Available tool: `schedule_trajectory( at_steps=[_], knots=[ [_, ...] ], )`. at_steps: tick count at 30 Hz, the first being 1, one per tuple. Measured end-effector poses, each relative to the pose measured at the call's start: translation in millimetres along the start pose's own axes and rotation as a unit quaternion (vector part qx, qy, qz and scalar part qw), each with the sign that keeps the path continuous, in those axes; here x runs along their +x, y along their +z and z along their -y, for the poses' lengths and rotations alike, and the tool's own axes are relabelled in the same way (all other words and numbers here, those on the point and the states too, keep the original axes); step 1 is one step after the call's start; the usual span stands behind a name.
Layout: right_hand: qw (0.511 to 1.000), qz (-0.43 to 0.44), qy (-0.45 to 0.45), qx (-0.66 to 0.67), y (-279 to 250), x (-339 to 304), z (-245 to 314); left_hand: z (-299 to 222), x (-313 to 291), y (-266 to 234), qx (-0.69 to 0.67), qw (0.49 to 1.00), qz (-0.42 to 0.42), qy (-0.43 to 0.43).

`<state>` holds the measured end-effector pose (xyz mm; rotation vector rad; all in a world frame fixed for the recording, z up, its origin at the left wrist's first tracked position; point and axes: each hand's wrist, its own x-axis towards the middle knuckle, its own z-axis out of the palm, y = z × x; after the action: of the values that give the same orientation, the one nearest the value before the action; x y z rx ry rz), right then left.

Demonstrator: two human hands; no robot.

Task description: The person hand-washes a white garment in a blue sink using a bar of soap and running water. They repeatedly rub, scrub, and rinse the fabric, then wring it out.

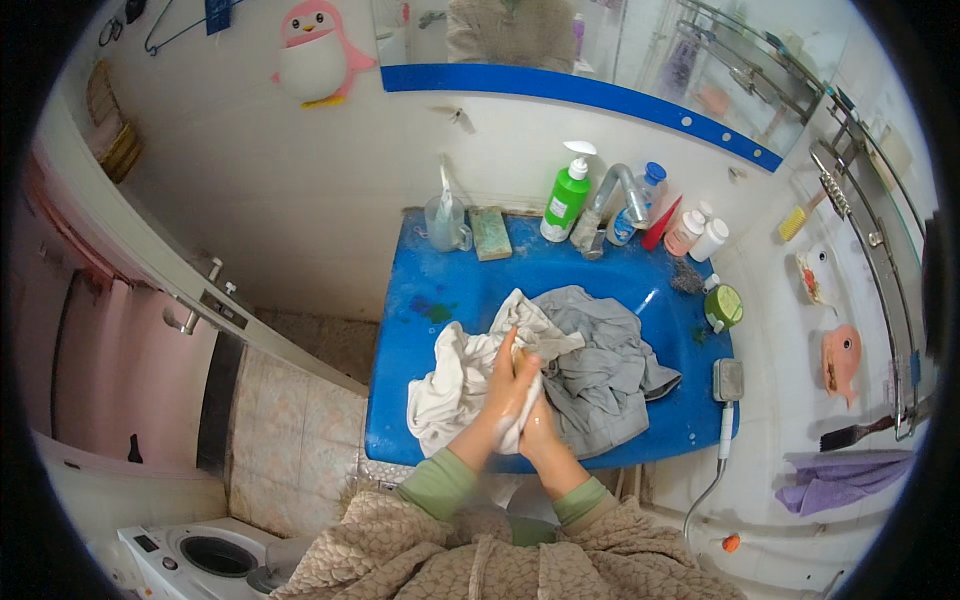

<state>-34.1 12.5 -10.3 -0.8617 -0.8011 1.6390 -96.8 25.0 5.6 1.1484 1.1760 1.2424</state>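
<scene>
My left hand (505, 392) and my right hand (541, 428) are pressed together at the near side of a blue washbasin (395, 400), closed on a bunched part of a white garment (447, 385). Wet or soapy patches shine on both hands. The rest of the white garment spreads to the left over the basin's edge, with one fold reaching up beyond my fingers. To the right, a crumpled grey garment (608, 375) lies in the bowl, touching the white one. Which finger grips where is partly hidden by the cloth.
Behind the bowl stand a faucet (628, 190), a green pump bottle (567, 200), a cup with a toothbrush (446, 222) and a soap bar (491, 234). Small bottles (685, 233) crowd the back right. A shower head (728, 380) rests on the right edge; a door (200, 270) is left.
</scene>
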Motion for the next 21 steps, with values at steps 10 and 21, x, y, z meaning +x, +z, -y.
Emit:
schedule_trajectory(
  at_steps=[10, 21],
  knots=[
    [0.957, 0.073, -0.016, -0.280, -61, 53, -54, 9, -20, -6, -0.062, 0.998, -0.017, 0.014],
    [0.860, -0.044, -0.132, -0.490, 9, 28, -29, 31, -2, -33, -0.390, 0.911, -0.021, -0.134]
  ],
)
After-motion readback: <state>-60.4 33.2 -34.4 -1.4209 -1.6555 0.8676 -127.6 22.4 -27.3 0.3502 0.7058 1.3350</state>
